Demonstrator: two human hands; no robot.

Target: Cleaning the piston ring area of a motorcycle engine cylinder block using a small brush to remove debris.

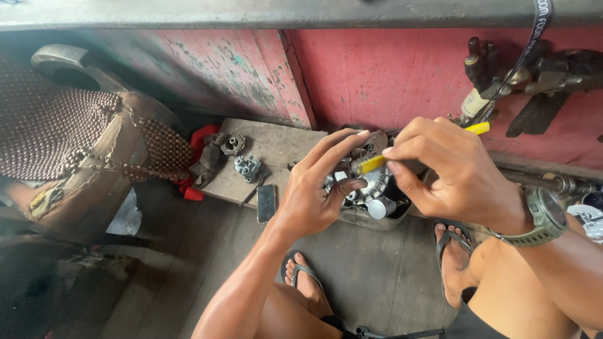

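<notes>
Right hand (449, 172) pinches a yellow-handled tool (377, 162), fingers closed round its shaft, tip angled down-left toward a round metal engine part (370, 188). Left hand (317, 188) cups that part from the left, fingers spread and curled against it, thumb on its face. Part sits over a grey tray (377, 220) at the edge of a low wooden board (276, 147). On the board: small carburettor-like piece (247, 166), dark ring (233, 144), phone (266, 203). Red cloth (196, 147) just left. Red painted wall (389, 75) behind.
</notes>
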